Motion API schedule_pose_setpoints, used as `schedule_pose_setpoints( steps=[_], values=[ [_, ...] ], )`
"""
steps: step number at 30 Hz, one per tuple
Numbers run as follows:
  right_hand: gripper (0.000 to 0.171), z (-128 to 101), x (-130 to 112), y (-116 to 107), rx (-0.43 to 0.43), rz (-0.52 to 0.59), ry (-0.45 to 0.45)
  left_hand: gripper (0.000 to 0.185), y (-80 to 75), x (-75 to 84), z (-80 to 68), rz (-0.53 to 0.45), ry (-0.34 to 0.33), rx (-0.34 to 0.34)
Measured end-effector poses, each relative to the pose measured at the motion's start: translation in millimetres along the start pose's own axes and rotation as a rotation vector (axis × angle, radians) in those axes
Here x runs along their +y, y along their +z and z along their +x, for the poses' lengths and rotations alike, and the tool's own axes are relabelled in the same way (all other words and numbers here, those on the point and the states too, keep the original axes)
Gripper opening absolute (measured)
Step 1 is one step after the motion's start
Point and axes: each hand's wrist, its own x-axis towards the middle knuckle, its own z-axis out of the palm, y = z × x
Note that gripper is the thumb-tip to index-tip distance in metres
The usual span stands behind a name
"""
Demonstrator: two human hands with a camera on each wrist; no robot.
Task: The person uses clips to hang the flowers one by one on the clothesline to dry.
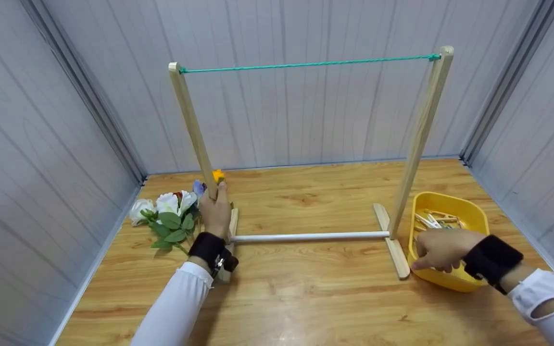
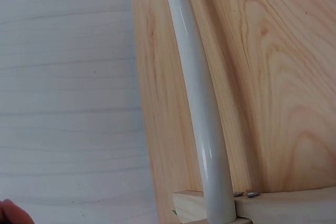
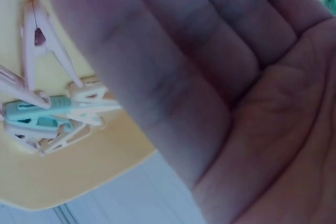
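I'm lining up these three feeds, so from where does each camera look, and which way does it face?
Head: worn on the head, looking forward and down at the wooden rack, flowers and yellow tray; both sleeves, left hand on the left post, right hand over the tray.
Left wrist: looks along the white rod over the table; only a fingertip at the corner.
Right wrist: looks past the open palm at clothes pegs in the tray.
Shared: head and right wrist both show tray and pegs.
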Motion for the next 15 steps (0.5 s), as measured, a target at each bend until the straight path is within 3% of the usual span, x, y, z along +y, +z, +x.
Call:
schedule_pose_setpoints(
  steps=[4,8,12,15],
  values=[
    [0.034,-1.1,9.3,-16.5,0.006,0.073,0.009,0.027,-5.4,1.7,-1.4,-0.009,0.023,-0.031],
    [0.022,0.4,23.8,-31.3,0.092,0.048,-0.043,0.012,-10.1,4.0,-4.1,0.005,0.03,-0.075],
    [0.013,5.0,39.5,-38.8,0.243,-0.021,-0.067,0.024,-15.0,5.0,-8.3,0.04,0.072,-0.08],
    [0.016,11.4,50.8,-41.0,0.341,-0.036,-0.049,0.032,-18.3,6.2,-12.7,0.0,0.143,-0.013]
  ],
)
